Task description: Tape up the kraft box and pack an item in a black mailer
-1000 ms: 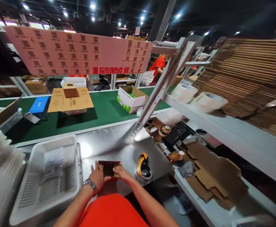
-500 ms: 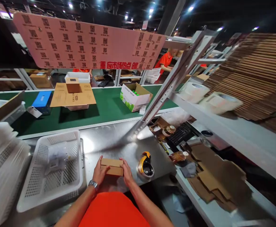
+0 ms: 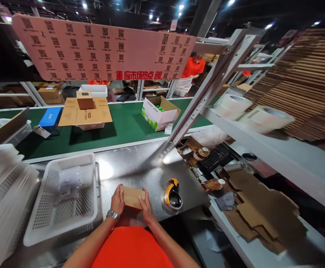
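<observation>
We've got the small cardboard box (image 3: 133, 197) clamped between 2 hands — left hand (image 3: 117, 201), right hand (image 3: 145, 206) — at the worktop's (image 3: 140, 167) near edge, its long axis running left-right.

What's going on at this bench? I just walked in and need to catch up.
A person in an orange top holds a small cardboard box between the left hand and the right hand, just above a steel worktable. A yellow tape dispenser sits to the right of the box, and a white perforated basket to the left holds clear plastic bags. Beyond the table, a green conveyor belt carries an open carton marked coconut water.
</observation>
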`<act>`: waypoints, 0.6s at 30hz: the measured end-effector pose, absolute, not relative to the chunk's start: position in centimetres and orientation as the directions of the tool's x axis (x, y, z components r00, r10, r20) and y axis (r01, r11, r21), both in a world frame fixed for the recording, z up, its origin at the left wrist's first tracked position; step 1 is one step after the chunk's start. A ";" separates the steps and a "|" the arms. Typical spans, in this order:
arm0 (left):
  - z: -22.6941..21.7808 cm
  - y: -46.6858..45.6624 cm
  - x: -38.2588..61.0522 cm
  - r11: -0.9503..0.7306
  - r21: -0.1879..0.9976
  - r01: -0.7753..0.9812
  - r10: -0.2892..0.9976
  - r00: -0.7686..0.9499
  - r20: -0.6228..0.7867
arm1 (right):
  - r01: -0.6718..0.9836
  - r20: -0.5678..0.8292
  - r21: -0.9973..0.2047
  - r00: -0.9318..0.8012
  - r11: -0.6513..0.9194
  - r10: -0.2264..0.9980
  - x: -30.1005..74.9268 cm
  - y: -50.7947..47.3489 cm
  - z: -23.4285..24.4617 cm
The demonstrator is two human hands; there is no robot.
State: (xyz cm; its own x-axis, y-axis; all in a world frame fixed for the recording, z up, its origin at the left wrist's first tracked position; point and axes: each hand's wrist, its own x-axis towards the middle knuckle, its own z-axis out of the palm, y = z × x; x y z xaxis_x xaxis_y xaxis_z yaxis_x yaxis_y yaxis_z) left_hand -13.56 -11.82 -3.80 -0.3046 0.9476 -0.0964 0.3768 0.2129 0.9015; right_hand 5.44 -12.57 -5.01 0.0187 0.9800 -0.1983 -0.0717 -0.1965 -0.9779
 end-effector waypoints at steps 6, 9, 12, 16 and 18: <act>-3.8 -11.9 -13.8 0.235 0.876 0.421 0.940 -0.327 -0.095 | 0.184 -0.183 -0.967 -0.022 -0.176 0.983 5.9 -12.1 -5.9; -3.5 -12.0 -14.2 0.249 0.871 0.424 0.943 -0.310 -0.119 | 0.234 -0.142 -0.964 -0.052 -0.126 0.988 8.4 -11.2 -6.4; -3.1 -12.1 -14.6 0.248 0.879 0.408 0.952 -0.270 -0.144 | 0.356 -0.050 -0.929 0.145 -0.100 0.988 13.8 -10.6 -7.0; -2.4 -11.9 -14.6 0.250 0.895 0.371 0.954 -0.251 -0.162 | 0.669 0.018 -0.713 0.316 -0.210 0.949 20.4 -9.5 -7.9; -2.2 -11.6 -14.7 0.250 0.906 0.342 0.958 -0.221 -0.181 | 0.726 -0.071 -0.632 0.297 -0.273 0.952 21.8 -8.5 -8.0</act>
State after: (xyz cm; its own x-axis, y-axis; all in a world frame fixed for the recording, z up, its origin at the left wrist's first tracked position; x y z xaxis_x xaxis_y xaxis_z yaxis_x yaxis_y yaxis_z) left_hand -14.68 -11.61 -2.24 -0.2215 0.9582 -0.1809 0.3423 0.2501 0.9057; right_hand 21.75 -8.54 -7.97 0.2967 0.9523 -0.0710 0.7256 -0.2732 -0.6315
